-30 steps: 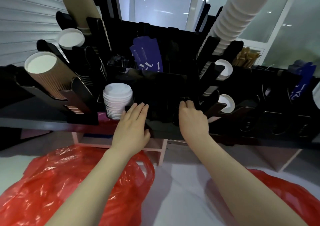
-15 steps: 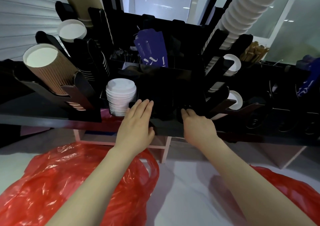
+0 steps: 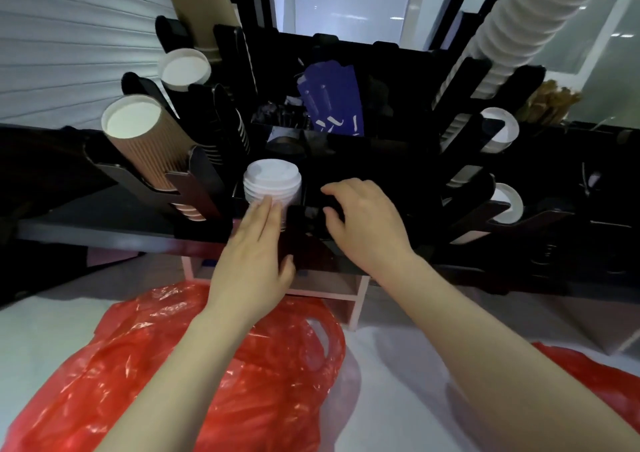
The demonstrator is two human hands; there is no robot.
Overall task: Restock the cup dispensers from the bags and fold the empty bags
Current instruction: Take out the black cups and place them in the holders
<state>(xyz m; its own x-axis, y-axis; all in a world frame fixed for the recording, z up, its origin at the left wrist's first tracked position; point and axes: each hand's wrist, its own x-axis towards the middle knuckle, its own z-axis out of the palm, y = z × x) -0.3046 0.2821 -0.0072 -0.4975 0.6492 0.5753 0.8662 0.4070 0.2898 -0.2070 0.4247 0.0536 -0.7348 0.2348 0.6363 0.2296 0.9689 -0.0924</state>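
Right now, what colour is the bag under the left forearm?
The bag is red, clearest in the head view.

cup stack (image 3: pixel 519 18) cropped above, right bag (image 3: pixel 602 382) cropped

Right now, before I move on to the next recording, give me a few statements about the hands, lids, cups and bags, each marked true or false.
1. The left hand touches the stack of white plastic lids with straight fingers. True.
2. The brown ribbed paper cups stand to the right of those lids. False: they lean in the black dispenser rack, to the left of the lids.
3. A crumpled red plastic bag lies below the left forearm. True.
4. The right hand holds a white cup. False: it holds no cup. Its curled fingers are at the black dispenser rack, to the right of the lids.
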